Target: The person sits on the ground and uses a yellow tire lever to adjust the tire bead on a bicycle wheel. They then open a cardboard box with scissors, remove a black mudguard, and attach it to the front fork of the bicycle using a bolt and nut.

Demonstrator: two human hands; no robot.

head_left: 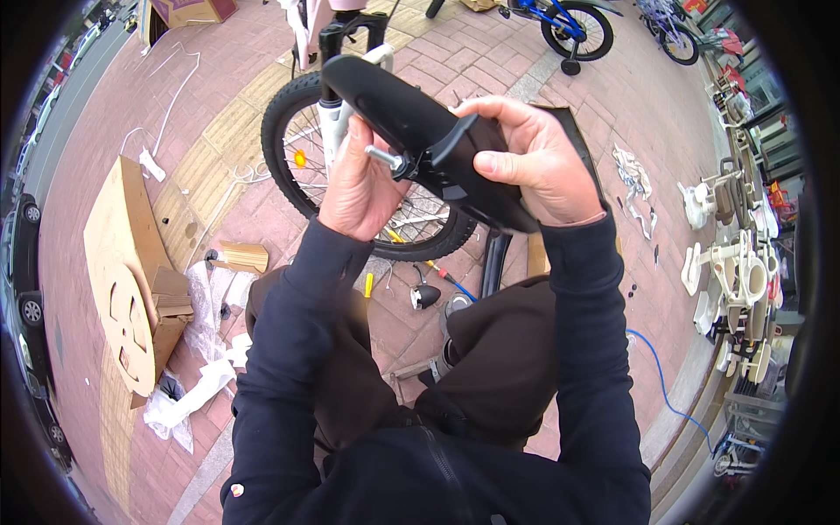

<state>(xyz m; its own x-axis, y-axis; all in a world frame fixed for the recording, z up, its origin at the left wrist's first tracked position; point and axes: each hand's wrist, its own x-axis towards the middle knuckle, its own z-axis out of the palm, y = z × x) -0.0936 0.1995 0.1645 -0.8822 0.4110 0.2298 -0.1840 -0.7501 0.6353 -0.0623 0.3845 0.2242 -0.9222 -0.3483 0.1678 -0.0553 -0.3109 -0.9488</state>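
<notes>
Both my hands hold a black plastic bicycle mudguard [382, 103] up in front of the bike. My left hand [361, 188] is closed around its underside at the left, with the thumb up beside a silver bolt [385, 158] that sticks out of the bracket. My right hand [544, 162] grips the wider right end, thumb on the near face and fingers behind. Beyond the mudguard stands a bicycle front wheel [273, 144] with a knobbly tyre and a white fork [334, 131]. The mudguard and my hands hide part of the wheel.
Cardboard [122, 262] and clear plastic wrap [207, 306] lie at the left. A yellow-handled tool [368, 284] and a small black lamp-like part [425, 297] are by my feet. A blue hose [656, 363] runs at right, near white seat-like parts [744, 276]. A blue bicycle [573, 31] stands farther back.
</notes>
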